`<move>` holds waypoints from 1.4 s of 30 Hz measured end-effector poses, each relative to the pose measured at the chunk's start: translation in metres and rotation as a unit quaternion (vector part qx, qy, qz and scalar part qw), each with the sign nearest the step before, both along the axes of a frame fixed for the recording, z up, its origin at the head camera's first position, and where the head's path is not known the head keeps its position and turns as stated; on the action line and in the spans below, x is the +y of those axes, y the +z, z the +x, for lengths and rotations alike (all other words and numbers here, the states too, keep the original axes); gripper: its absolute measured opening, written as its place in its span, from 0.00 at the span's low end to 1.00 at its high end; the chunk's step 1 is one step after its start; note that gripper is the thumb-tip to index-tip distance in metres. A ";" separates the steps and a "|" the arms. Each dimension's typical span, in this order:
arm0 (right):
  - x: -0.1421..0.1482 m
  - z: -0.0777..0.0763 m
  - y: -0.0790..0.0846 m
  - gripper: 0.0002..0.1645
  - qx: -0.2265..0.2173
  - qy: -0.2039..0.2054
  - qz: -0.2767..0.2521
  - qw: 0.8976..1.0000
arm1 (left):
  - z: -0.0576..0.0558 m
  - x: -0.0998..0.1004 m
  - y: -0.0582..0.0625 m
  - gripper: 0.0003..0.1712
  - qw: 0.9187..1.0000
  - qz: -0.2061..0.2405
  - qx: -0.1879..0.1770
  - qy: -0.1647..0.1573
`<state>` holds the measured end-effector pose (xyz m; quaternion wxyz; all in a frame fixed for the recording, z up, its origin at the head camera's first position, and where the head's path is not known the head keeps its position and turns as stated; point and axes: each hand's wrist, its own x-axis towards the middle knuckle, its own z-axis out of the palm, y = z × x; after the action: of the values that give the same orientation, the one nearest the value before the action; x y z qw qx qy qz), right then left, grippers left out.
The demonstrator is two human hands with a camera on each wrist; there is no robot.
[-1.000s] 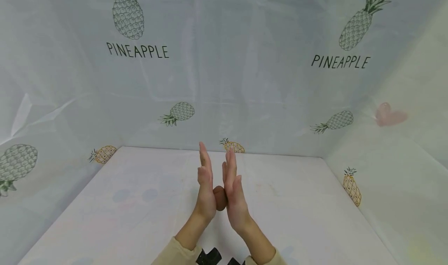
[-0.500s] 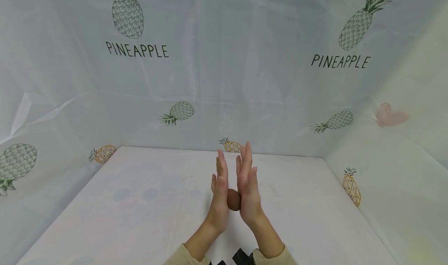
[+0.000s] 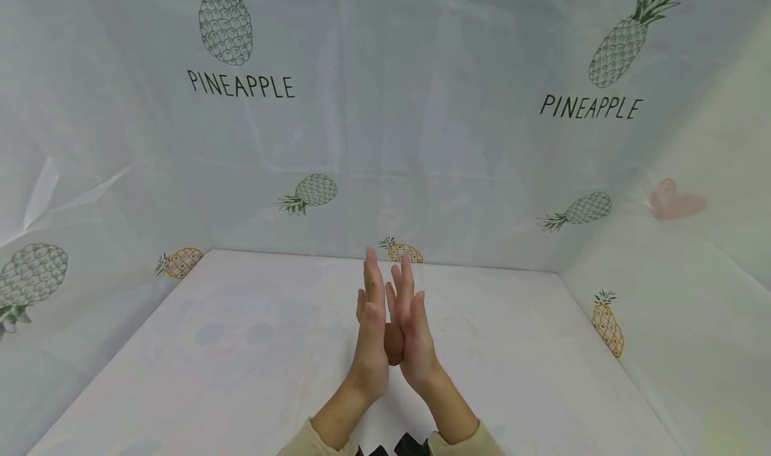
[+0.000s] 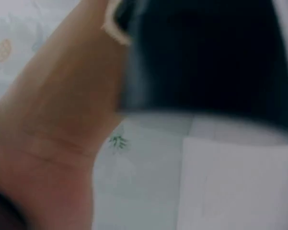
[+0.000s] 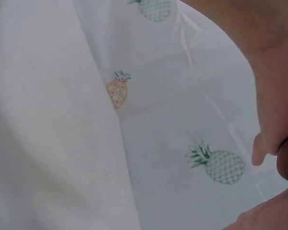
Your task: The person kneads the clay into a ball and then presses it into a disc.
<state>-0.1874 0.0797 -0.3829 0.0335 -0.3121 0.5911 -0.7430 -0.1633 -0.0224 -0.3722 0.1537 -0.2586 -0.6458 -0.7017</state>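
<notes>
A smooth brown ball (image 3: pixel 393 344), perhaps clay, sits between my two palms in the head view. My left hand (image 3: pixel 371 349) presses it from the left, fingers straight and pointing away from me. Facing it, my right hand (image 3: pixel 417 345) presses from the right with its fingers straight too. The left fingertips reach slightly farther forward than the right ones. The palms partly cover the ball's sides. In the right wrist view, part of the brown ball (image 5: pixel 287 165) shows at the right edge between the hands. A bare wrist (image 4: pixel 52 143) and a blurred dark block fill much of the left wrist view.
Beneath the hands lies a white tabletop (image 3: pixel 271 349). A pale sheet (image 3: pixel 452 141) printed with pineapples rises behind it and along both sides. Black wrist devices (image 3: pixel 412 444) sit close together at the beige cuffs (image 3: pixel 466 442).
Both hands shifted right with the ball, then back partway left. The palms slid against each other: half a second ago the right fingertips were farther forward, now the left ones are.
</notes>
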 end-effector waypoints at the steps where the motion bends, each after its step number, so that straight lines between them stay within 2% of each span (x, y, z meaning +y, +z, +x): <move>1: -0.001 0.001 -0.001 0.39 -0.002 0.009 0.000 1.000 | 0.000 -0.002 0.001 0.39 1.000 0.009 -0.012 -0.004; 4: -0.006 0.003 -0.001 0.39 -0.009 0.032 -0.007 0.999 | -0.001 -0.007 0.005 0.39 1.000 0.021 -0.013 0.000; 8: -0.009 0.007 -0.001 0.40 -0.009 0.031 -0.006 0.999 | -0.007 -0.011 0.005 0.41 1.000 0.024 0.010 0.006; 18: -0.014 0.012 0.001 0.38 0.020 -0.017 0.009 1.000 | -0.026 -0.019 -0.003 0.41 0.999 0.031 -0.013 0.039; 26: -0.010 0.012 0.004 0.41 0.040 -0.041 0.016 0.998 | -0.034 -0.018 -0.014 0.39 0.997 -0.003 -0.021 0.070; 32: -0.003 0.008 0.007 0.41 0.050 -0.050 0.020 0.997 | -0.034 -0.011 -0.021 0.39 0.998 -0.013 -0.036 0.059; 37: 0.003 0.005 0.010 0.39 0.052 -0.061 0.022 0.997 | -0.029 -0.002 -0.026 0.39 0.998 -0.025 -0.049 0.040; 42: 0.008 0.001 0.010 0.40 0.050 -0.055 0.021 0.997 | -0.021 0.004 -0.026 0.37 0.999 -0.030 -0.034 0.015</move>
<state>-0.1864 0.0872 -0.3726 -0.0308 -0.3148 0.6239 -0.7146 -0.1839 -0.0185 -0.3983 0.1349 -0.2293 -0.6752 -0.6880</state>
